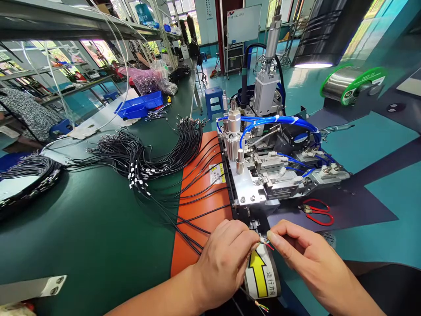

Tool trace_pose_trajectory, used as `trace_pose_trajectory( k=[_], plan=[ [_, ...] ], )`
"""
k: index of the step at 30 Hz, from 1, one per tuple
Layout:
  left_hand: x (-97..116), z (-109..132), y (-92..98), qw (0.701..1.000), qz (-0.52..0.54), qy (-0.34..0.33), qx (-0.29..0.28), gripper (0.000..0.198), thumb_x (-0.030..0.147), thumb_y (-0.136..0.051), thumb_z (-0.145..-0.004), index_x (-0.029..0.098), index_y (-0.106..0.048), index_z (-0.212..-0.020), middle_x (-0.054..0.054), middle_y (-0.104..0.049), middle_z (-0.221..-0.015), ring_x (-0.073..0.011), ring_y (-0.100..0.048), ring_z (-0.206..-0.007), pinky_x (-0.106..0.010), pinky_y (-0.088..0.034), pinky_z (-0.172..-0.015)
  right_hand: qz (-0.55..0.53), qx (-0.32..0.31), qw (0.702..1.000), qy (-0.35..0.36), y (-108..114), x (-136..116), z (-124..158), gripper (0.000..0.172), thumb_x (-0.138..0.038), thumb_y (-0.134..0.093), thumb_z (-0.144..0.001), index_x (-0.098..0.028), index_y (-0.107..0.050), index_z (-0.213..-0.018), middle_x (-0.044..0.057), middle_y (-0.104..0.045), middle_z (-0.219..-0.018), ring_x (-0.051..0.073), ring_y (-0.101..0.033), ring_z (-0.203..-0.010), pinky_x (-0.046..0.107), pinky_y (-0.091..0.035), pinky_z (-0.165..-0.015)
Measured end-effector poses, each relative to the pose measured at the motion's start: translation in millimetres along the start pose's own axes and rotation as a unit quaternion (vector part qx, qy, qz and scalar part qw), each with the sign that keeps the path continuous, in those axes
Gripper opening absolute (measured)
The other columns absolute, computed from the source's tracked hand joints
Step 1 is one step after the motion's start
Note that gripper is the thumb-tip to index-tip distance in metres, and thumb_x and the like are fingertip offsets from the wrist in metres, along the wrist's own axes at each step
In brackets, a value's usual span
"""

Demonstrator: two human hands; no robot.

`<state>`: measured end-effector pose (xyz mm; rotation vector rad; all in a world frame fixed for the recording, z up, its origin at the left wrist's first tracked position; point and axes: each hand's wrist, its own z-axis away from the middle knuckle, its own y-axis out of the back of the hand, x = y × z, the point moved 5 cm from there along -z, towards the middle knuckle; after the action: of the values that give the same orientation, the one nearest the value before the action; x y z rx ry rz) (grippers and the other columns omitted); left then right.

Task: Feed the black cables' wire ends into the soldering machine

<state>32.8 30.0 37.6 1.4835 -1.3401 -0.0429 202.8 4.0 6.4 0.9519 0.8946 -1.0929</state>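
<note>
My left hand is closed around a black cable near the machine's front edge; the cable's stripped end with thin coloured wires sticks out past the fingertips. Thumb and forefinger of my right hand are pinched together at the tips of these wires. Below both hands lies a white label with a yellow arrow. Another cable end with bare coloured wires hangs under my left hand. Several black cables run over the orange sheet toward the machine.
The metal machine with blue air hoses stands just beyond my hands. Red-handled cutters lie right of it. A solder wire spool is at the back right. Cable bundles and a blue tray rest on the green bench.
</note>
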Motion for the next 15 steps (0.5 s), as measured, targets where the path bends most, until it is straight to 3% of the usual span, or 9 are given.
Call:
trace_pose_trajectory(
  k=[6, 10, 15],
  plan=[
    [-1.8, 0.1, 5.1, 0.999, -0.046, -0.009, -0.011, 0.030, 0.012, -0.048, -0.099, 0.012, -0.062, -0.125, -0.011, -0.058, -0.098, -0.0201, -0.055, -0.086, -0.030, -0.051, -0.074, -0.122, 0.010, 0.992, -0.044, -2.8, 14.7, -14.0, 0.037, -0.058, -0.062, -0.093, -0.021, -0.065, -0.091, -0.006, -0.042, -0.068, 0.010, -0.030, -0.061, 0.024, -0.026, -0.053],
    [-2.2, -3.4, 10.9, 0.996, -0.082, -0.041, 0.007, 0.027, 0.011, -0.047, -0.100, 0.010, -0.062, -0.123, -0.011, -0.063, -0.097, -0.0199, -0.057, -0.084, -0.031, -0.050, -0.072, -0.167, 0.007, 0.983, -0.070, -5.7, 23.8, -23.8, 0.040, -0.059, -0.064, -0.091, -0.020, -0.063, -0.087, -0.008, -0.034, -0.063, 0.009, -0.022, -0.058, 0.025, -0.017, -0.050],
    [-3.1, -7.0, 12.0, 0.992, -0.114, -0.060, -0.002, 0.022, 0.015, -0.047, -0.102, 0.011, -0.064, -0.116, -0.010, -0.067, -0.094, -0.0201, -0.061, -0.080, -0.034, -0.048, -0.069, -0.137, 0.021, 0.990, -0.040, -5.9, 26.2, -31.6, 0.037, -0.056, -0.063, -0.093, -0.019, -0.064, -0.089, -0.007, -0.045, -0.068, 0.009, -0.032, -0.061, 0.023, -0.027, -0.053]
  ],
)
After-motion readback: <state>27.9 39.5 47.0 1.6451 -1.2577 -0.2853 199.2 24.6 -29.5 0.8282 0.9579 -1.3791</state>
